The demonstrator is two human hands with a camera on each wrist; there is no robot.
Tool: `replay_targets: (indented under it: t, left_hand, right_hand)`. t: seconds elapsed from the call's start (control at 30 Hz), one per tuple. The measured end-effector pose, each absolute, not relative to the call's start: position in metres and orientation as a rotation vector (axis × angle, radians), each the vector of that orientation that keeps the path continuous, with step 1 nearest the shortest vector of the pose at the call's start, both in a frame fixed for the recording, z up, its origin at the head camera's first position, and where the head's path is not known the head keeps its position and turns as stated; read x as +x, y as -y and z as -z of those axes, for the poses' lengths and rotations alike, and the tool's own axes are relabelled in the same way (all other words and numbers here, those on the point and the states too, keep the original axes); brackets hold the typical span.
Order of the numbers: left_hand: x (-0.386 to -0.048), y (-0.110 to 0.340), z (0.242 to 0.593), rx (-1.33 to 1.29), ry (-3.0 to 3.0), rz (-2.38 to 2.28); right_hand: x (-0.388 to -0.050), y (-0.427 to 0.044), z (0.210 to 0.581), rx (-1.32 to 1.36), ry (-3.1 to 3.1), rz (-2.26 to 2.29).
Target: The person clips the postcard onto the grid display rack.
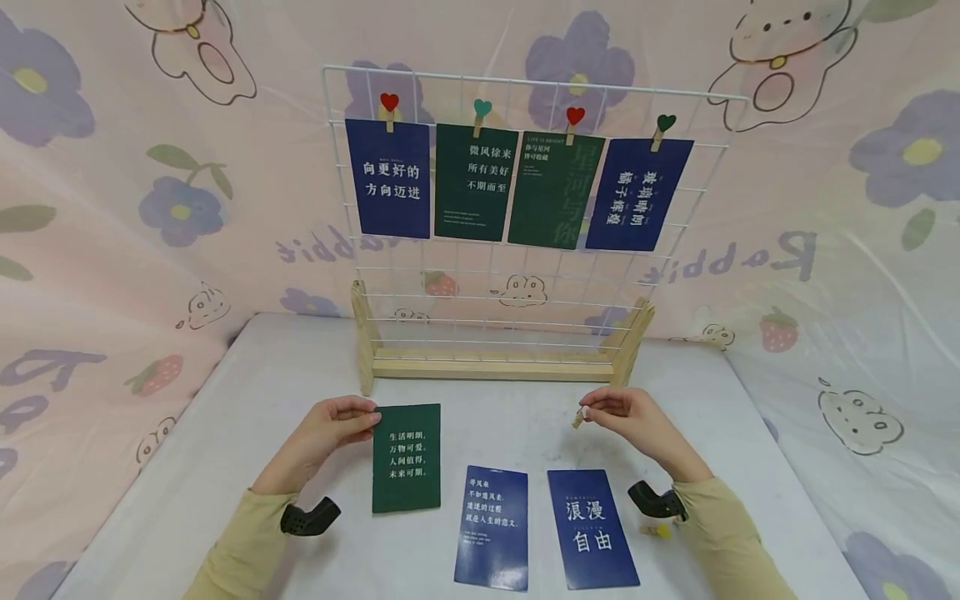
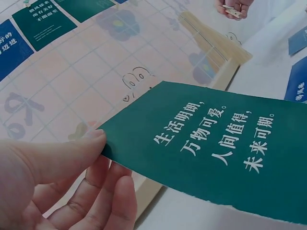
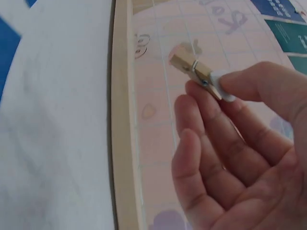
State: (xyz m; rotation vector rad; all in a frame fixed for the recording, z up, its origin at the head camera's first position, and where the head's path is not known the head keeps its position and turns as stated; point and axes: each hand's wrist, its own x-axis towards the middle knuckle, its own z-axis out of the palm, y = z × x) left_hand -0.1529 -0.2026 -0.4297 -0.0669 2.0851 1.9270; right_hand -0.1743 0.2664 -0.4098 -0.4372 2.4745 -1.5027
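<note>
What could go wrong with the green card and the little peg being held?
The left hand pinches the green card near one corner, so it might tilt or slip. The right hand grips the wooden peg by one end, so it could drop. The right sleeve might also nudge the yellow thing beside it.

Seven cards [image 1: 407, 496], four hung clips [image 1: 389, 103] — one rack [image 1: 491, 368], two hands [image 1: 333, 429].
</note>
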Motion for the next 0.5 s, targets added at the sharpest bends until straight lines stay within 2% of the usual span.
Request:
replay_targets:
  t: [0.5]
  left_hand:
    - [-0.168,0.194,0.415,-0.033,-2.112,-1.963]
  right_hand:
    - [-0.187,-0.214,0.396,-0.553,-2.461,1.553]
